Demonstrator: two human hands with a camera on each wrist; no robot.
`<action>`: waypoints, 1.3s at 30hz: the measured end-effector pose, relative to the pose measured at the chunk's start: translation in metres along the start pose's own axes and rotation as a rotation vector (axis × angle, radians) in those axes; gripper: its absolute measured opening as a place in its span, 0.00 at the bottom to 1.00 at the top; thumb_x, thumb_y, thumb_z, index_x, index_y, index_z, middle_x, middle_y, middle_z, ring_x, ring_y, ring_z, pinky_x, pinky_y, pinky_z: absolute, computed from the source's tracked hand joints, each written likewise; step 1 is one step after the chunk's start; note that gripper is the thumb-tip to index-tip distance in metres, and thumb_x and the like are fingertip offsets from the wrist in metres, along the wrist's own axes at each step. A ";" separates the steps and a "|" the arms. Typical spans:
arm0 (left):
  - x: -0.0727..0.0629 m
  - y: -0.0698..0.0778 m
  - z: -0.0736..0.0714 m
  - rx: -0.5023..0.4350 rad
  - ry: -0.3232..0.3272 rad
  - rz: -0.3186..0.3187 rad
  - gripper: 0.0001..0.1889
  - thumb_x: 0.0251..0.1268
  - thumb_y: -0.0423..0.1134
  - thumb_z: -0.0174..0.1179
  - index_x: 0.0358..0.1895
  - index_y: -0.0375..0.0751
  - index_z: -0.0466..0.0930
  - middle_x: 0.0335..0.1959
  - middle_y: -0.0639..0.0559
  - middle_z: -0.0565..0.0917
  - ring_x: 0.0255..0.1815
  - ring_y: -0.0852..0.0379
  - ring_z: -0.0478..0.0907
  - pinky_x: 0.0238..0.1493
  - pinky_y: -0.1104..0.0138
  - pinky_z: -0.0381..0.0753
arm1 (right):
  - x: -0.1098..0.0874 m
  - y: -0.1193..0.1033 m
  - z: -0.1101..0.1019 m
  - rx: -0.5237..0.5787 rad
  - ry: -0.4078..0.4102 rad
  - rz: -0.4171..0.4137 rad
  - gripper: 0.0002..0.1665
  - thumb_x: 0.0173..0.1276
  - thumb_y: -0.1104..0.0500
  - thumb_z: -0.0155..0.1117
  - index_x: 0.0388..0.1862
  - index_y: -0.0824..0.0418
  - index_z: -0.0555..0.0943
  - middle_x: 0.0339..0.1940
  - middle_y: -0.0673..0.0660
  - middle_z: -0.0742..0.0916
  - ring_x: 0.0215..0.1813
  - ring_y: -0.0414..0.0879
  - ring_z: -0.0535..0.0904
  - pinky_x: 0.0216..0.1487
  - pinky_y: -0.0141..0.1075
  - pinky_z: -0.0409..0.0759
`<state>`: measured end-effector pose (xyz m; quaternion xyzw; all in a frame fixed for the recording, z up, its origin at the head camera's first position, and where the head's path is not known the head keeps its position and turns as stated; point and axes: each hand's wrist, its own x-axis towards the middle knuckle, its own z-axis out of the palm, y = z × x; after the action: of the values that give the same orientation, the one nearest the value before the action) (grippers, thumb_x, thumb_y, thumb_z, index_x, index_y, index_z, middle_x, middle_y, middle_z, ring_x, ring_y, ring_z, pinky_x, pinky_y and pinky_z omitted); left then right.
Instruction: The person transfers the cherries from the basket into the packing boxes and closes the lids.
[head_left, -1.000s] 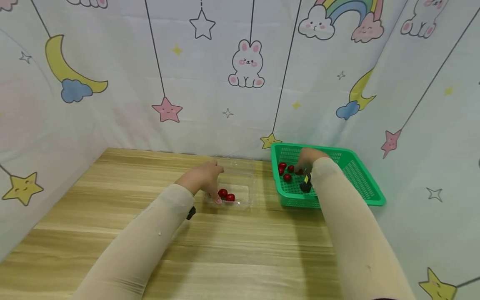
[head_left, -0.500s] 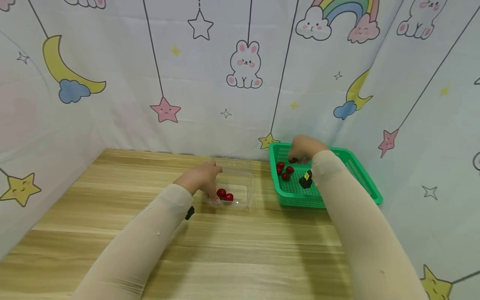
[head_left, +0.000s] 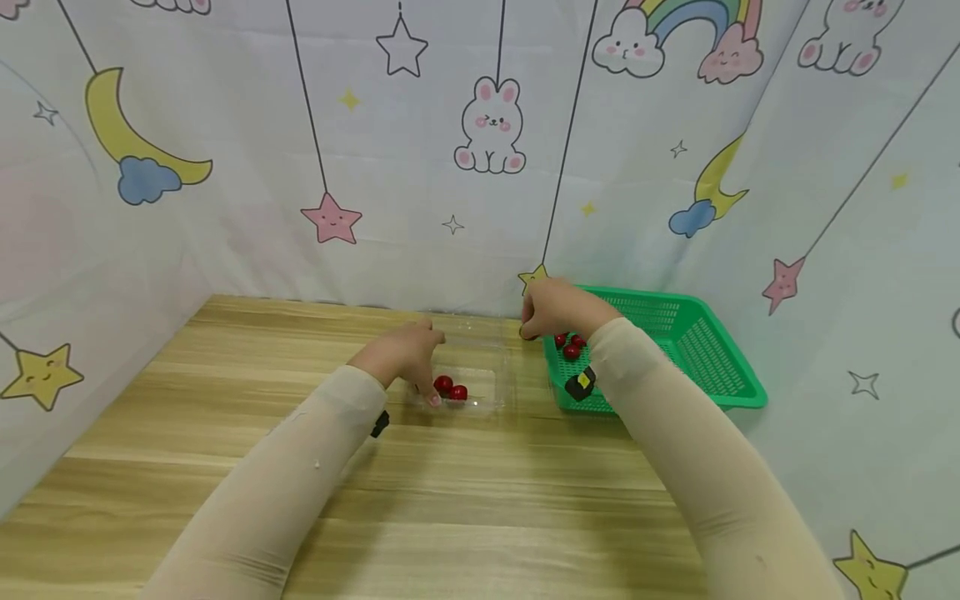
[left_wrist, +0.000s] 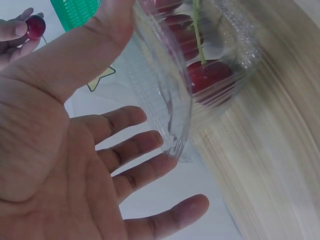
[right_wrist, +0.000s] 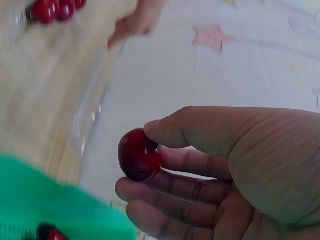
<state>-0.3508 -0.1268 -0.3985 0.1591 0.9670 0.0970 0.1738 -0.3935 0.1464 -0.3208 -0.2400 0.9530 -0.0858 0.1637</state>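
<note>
My right hand [head_left: 564, 307] pinches a dark red cherry [right_wrist: 140, 156] between thumb and fingers, over the gap between the green basket and the box. In the left wrist view a thin stem hangs from this cherry [left_wrist: 35, 27]. A clear plastic box [head_left: 491, 390] with its lid raised stands left of the basket. Several cherries [left_wrist: 212, 79] lie inside it, one with a green stem across it. My left hand [head_left: 401, 354] stays at the box's left side, thumb near the front, fingers spread and fairly straight, some fingertips touching the plastic.
The green perforated basket [head_left: 738, 367] stands at the table's right, holding several cherries [head_left: 572, 352] in its left part. A wooden table [head_left: 465, 508] carries everything. Behind and beside it hangs a white cloth [head_left: 420, 258] printed with stars, moons and rabbits.
My right hand has lifted a cherry from the green basket and moved left past the basket's rim towards the plastic box. The left hand has kept its place.
</note>
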 end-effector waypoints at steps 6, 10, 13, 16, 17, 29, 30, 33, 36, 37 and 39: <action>-0.001 0.001 -0.001 -0.002 -0.003 0.000 0.60 0.54 0.54 0.92 0.88 0.40 0.68 0.86 0.36 0.68 0.87 0.32 0.68 0.82 0.36 0.78 | 0.003 -0.031 0.025 0.005 -0.033 -0.109 0.05 0.80 0.56 0.76 0.42 0.55 0.93 0.40 0.50 0.92 0.40 0.44 0.83 0.45 0.39 0.86; 0.000 0.001 -0.002 -0.013 -0.013 -0.008 0.60 0.54 0.54 0.92 0.88 0.40 0.68 0.86 0.36 0.67 0.87 0.33 0.69 0.81 0.37 0.78 | 0.012 -0.043 0.045 -0.019 -0.038 -0.146 0.07 0.80 0.55 0.77 0.48 0.57 0.93 0.49 0.53 0.95 0.49 0.46 0.89 0.56 0.43 0.91; 0.001 0.000 -0.003 -0.005 -0.015 -0.008 0.61 0.53 0.55 0.92 0.88 0.41 0.68 0.85 0.37 0.68 0.85 0.34 0.71 0.79 0.37 0.80 | 0.020 -0.049 0.060 -0.017 -0.040 -0.171 0.06 0.79 0.54 0.79 0.46 0.56 0.93 0.47 0.52 0.95 0.49 0.46 0.89 0.57 0.42 0.92; 0.001 0.000 -0.002 0.010 -0.009 -0.003 0.61 0.53 0.56 0.92 0.88 0.41 0.68 0.84 0.37 0.69 0.84 0.34 0.72 0.78 0.38 0.81 | 0.026 -0.053 0.073 -0.006 -0.052 -0.209 0.05 0.78 0.55 0.80 0.44 0.55 0.94 0.46 0.51 0.95 0.48 0.45 0.89 0.57 0.42 0.92; 0.001 0.000 -0.001 0.012 -0.008 -0.001 0.61 0.53 0.57 0.92 0.88 0.41 0.68 0.83 0.37 0.69 0.83 0.34 0.72 0.78 0.38 0.82 | 0.028 -0.054 0.077 -0.003 -0.056 -0.221 0.05 0.77 0.55 0.80 0.44 0.55 0.94 0.45 0.51 0.95 0.47 0.44 0.89 0.56 0.42 0.92; -0.001 0.000 -0.001 0.008 0.004 0.016 0.61 0.53 0.56 0.92 0.87 0.39 0.69 0.82 0.37 0.71 0.81 0.34 0.74 0.78 0.38 0.82 | 0.038 -0.060 0.097 0.142 -0.076 -0.325 0.06 0.75 0.61 0.81 0.48 0.58 0.96 0.47 0.52 0.97 0.48 0.41 0.92 0.53 0.35 0.91; -0.001 0.000 -0.001 0.010 0.005 0.018 0.61 0.52 0.56 0.92 0.87 0.39 0.69 0.82 0.37 0.71 0.81 0.34 0.74 0.78 0.38 0.82 | 0.038 -0.061 0.097 0.140 -0.078 -0.329 0.06 0.75 0.61 0.81 0.49 0.58 0.96 0.47 0.52 0.97 0.48 0.40 0.92 0.53 0.34 0.91; -0.001 0.001 -0.002 0.019 0.010 0.018 0.61 0.52 0.56 0.93 0.87 0.38 0.70 0.81 0.37 0.72 0.81 0.34 0.75 0.78 0.38 0.82 | 0.039 -0.061 0.098 0.139 -0.082 -0.325 0.07 0.75 0.61 0.81 0.49 0.57 0.96 0.47 0.51 0.97 0.48 0.40 0.92 0.53 0.34 0.91; -0.001 0.000 -0.001 0.029 0.012 0.015 0.61 0.51 0.57 0.93 0.87 0.39 0.70 0.80 0.37 0.72 0.80 0.34 0.75 0.78 0.39 0.82 | 0.039 -0.061 0.100 0.144 -0.075 -0.315 0.07 0.75 0.61 0.82 0.50 0.57 0.96 0.47 0.50 0.97 0.48 0.39 0.92 0.54 0.35 0.91; -0.001 0.000 -0.001 0.031 0.012 0.015 0.61 0.51 0.57 0.93 0.87 0.39 0.70 0.80 0.37 0.72 0.80 0.34 0.75 0.78 0.39 0.82 | 0.039 -0.061 0.100 0.146 -0.071 -0.314 0.07 0.75 0.61 0.82 0.50 0.57 0.96 0.47 0.50 0.97 0.48 0.40 0.91 0.54 0.36 0.91; -0.001 0.000 -0.001 0.037 0.010 0.013 0.61 0.52 0.57 0.92 0.87 0.39 0.70 0.81 0.37 0.72 0.81 0.34 0.75 0.78 0.39 0.82 | 0.039 -0.060 0.101 0.139 -0.060 -0.317 0.07 0.77 0.60 0.81 0.51 0.57 0.96 0.47 0.51 0.97 0.48 0.41 0.91 0.54 0.36 0.91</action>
<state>-0.3504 -0.1268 -0.3975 0.1681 0.9684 0.0810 0.1654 -0.3648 0.0668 -0.4110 -0.3780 0.8895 -0.1692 0.1929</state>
